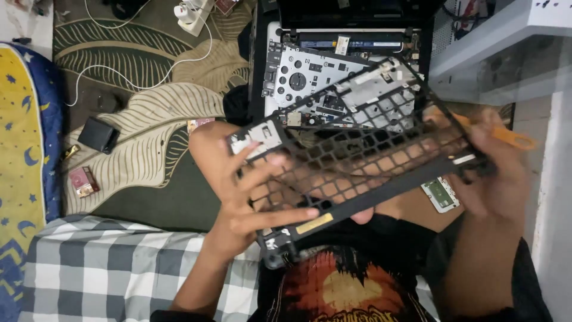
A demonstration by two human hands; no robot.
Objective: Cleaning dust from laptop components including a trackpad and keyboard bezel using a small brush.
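I hold a black laptop keyboard bezel (357, 156), a frame full of empty key holes, tilted in front of my chest. My left hand (244, 203) grips its left end, thumb on top and fingers spread across the grid. My right hand (497, 179) grips its right end and also pinches an orange pry tool (511, 137) that sticks out to the right. Behind the bezel lies the opened laptop base (316, 74) with its grey inner plate and circuit parts exposed, its black lid (357, 12) folded back.
A dark leaf-patterned mat (149, 119) covers the floor. On it lie a small black box (98, 135), a pink packet (83, 181), white cables and a white power strip (192, 15). A small green circuit board (441, 194) sits under the bezel. Checked cloth (119, 268) lies lower left.
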